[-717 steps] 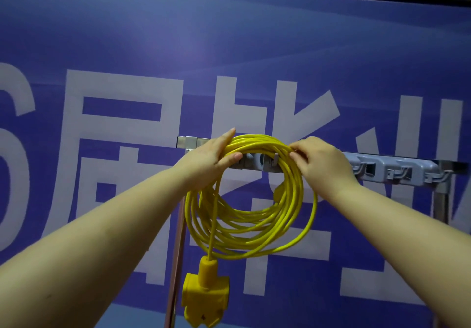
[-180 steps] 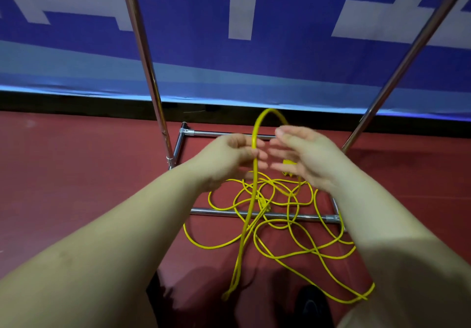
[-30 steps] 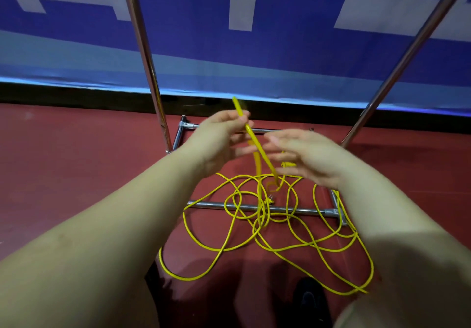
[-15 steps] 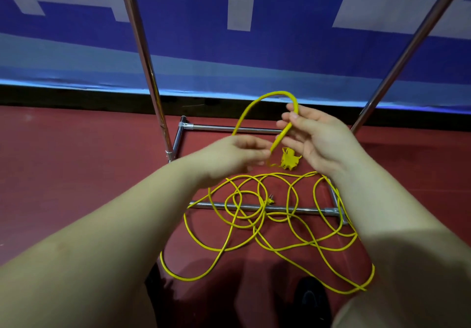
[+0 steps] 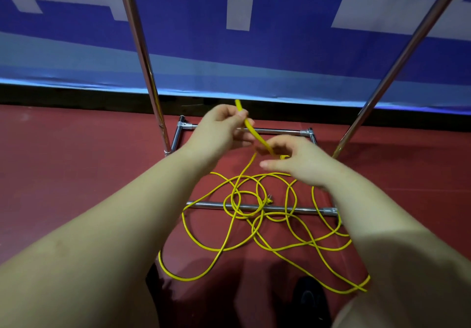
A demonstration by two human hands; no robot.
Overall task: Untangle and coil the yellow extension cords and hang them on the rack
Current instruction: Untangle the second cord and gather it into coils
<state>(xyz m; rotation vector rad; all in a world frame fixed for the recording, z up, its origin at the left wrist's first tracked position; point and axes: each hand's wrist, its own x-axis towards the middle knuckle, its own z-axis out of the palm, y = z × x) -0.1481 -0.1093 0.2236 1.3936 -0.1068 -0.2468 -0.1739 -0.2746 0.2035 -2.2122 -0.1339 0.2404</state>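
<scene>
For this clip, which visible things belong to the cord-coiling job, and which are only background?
Job:
thin yellow extension cord, tangled on the floor
chrome tube rack
left hand, gripping cord
right hand

Background:
blue printed banner
red floor
dark shoe

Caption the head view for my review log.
Left hand and right hand lift one yellow extension cord strand above its loose tangle across the rack base.

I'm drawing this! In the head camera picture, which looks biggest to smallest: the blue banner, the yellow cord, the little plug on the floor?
1. Blue banner, fills the whole top.
2. Yellow cord, loops sprawled over the floor.
3. Plug, tiny, by the rack's lower bar.

The banner is farther away, yet looks largest.
</scene>
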